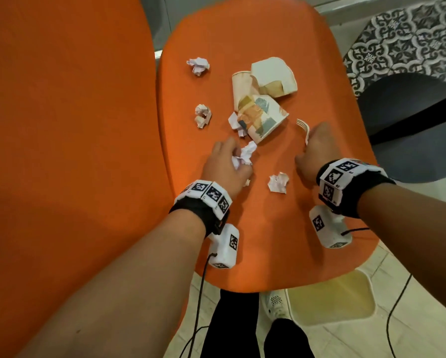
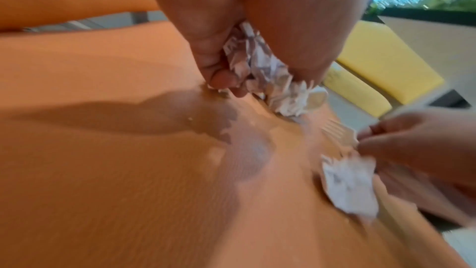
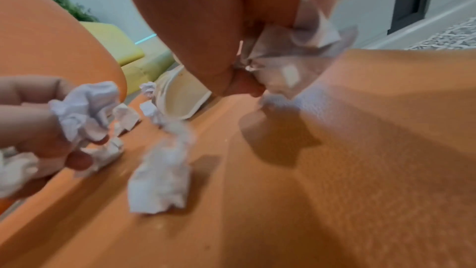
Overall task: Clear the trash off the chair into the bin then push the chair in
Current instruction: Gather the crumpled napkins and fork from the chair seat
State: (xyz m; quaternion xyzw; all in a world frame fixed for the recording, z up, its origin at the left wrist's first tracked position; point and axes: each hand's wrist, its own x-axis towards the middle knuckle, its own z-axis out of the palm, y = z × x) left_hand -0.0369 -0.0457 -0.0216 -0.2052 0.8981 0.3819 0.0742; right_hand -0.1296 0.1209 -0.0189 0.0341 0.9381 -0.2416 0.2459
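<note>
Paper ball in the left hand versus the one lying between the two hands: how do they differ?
The held paper ball is gripped in the left hand; the loose paper ball lies free on the orange chair seat, touched by neither hand. The held one is partly hidden by fingers; the loose one shows whole. Both are crumpled white paper, still on the chair.

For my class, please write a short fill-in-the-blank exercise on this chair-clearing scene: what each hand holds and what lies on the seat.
1. The left hand grips a crumpled ball of ____.
2. The right hand holds a white plastic ____.
3. The crushed paper cups lie on a seat coloured ____.
4. The loose paper ball nearest the person lies ____ the two hands.

Missing words: paper; fork; orange; between
</note>
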